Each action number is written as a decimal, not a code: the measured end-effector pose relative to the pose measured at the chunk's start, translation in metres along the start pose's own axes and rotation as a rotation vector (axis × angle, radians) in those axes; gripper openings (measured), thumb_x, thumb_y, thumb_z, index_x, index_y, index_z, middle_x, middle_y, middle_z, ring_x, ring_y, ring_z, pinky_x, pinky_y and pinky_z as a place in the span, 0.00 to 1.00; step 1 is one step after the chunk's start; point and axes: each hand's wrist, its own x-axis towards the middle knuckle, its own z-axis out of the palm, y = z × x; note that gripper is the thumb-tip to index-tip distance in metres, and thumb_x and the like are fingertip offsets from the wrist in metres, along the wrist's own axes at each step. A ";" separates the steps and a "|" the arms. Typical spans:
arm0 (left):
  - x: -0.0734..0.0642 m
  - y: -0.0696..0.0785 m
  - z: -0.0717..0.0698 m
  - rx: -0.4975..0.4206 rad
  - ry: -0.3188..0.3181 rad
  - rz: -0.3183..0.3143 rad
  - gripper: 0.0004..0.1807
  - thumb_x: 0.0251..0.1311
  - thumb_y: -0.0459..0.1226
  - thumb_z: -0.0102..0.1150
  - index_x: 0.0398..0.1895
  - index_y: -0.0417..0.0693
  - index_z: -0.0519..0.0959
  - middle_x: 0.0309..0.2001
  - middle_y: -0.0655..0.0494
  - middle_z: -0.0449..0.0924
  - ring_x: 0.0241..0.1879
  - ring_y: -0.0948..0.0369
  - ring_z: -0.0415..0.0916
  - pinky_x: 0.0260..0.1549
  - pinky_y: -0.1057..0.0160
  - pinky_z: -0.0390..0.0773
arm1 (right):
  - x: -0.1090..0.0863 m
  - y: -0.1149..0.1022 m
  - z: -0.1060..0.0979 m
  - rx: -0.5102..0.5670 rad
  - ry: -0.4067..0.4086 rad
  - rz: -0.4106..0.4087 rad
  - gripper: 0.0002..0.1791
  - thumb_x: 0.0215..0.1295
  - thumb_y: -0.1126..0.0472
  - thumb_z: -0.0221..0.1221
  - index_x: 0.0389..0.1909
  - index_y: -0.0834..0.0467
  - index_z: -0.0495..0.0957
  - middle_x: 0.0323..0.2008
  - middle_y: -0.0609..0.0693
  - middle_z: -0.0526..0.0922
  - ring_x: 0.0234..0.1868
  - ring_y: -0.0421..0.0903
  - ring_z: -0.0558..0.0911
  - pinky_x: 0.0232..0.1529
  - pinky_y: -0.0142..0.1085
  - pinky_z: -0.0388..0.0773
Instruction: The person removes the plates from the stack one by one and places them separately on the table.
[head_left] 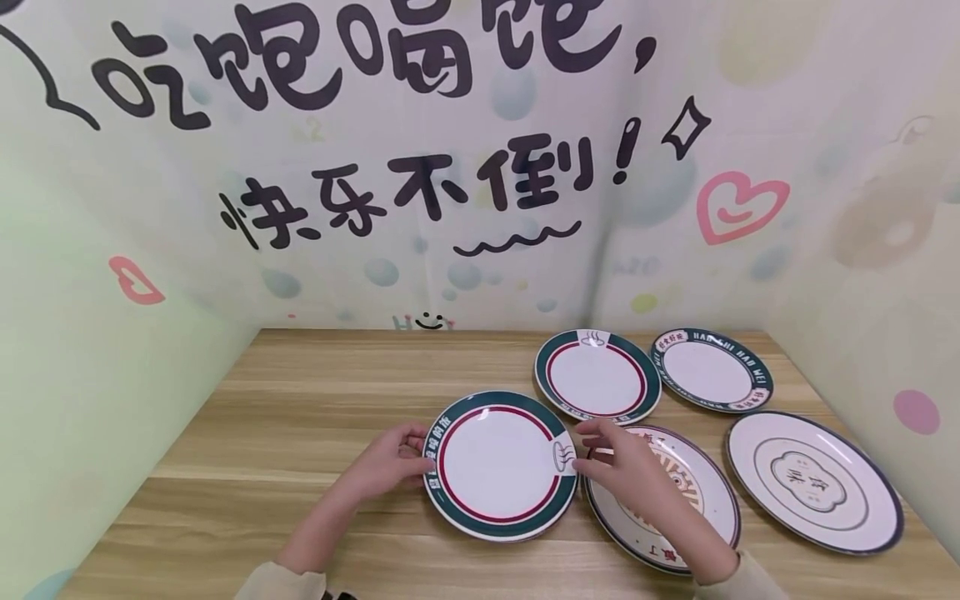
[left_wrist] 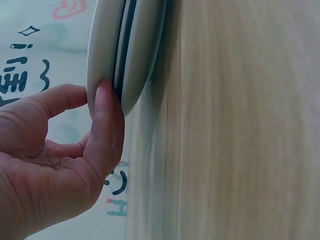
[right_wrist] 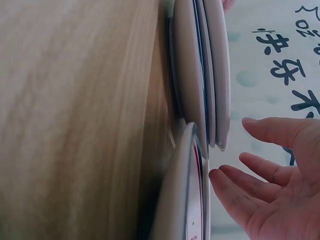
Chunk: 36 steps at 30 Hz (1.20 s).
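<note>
Lettered wall (head_left: pixel 465 283) backs wooden surface (head_left: pixel 285 417); to right, green plate (head_left: pixel 596 379), HAO CHI HAO WEI plate (head_left: pixel 707 371), blue-rimmed plate (head_left: pixel 810 479) and printed plate (head_left: pixel 697 479), last partly hidden beneath right forearm (head_left: pixel 690 533). Front and centre, top plate (head_left: pixel 498 467): round, white, broad green rim, red ring, steam mark at right. Wrist views show it stacked over other plates (left_wrist: pixel 142 55). Left hand (head_left: pixel 386 462) pinches its left rim; right hand (head_left: pixel 630 471), released, fingers apart, hangs just beside right rim.

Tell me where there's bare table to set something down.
The wooden table is bare beyond the left hand, back to the lettered wall, and along the left wall. It's crowded rightward: four plates lie close together beside the plate stack.
</note>
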 end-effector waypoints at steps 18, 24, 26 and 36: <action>-0.005 -0.001 -0.017 -0.218 -0.070 -0.005 0.28 0.68 0.32 0.56 0.68 0.35 0.61 0.61 0.31 0.71 0.43 0.57 0.81 0.41 0.56 0.88 | -0.007 0.000 0.012 -0.069 -0.088 -0.097 0.39 0.56 0.56 0.73 0.68 0.59 0.69 0.70 0.61 0.70 0.66 0.64 0.75 0.63 0.50 0.77; -0.004 0.001 -0.024 -0.222 -0.061 -0.006 0.29 0.68 0.33 0.55 0.69 0.36 0.61 0.63 0.31 0.70 0.45 0.57 0.81 0.42 0.57 0.88 | -0.008 0.001 0.014 -0.095 -0.111 -0.109 0.43 0.54 0.54 0.73 0.70 0.60 0.67 0.72 0.61 0.67 0.71 0.63 0.69 0.68 0.56 0.71; -0.004 0.001 -0.027 -0.229 -0.052 -0.010 0.29 0.68 0.34 0.55 0.69 0.36 0.61 0.64 0.31 0.70 0.45 0.58 0.81 0.42 0.58 0.88 | -0.008 0.002 0.014 -0.108 -0.115 -0.117 0.44 0.54 0.54 0.73 0.71 0.60 0.67 0.73 0.60 0.67 0.72 0.63 0.67 0.70 0.57 0.68; -0.002 0.005 -0.039 -0.247 0.019 -0.057 0.29 0.69 0.36 0.56 0.70 0.42 0.62 0.65 0.35 0.71 0.46 0.58 0.81 0.45 0.60 0.87 | -0.007 0.003 0.014 -0.139 -0.124 -0.145 0.44 0.53 0.54 0.74 0.71 0.61 0.67 0.73 0.59 0.67 0.73 0.62 0.66 0.71 0.58 0.65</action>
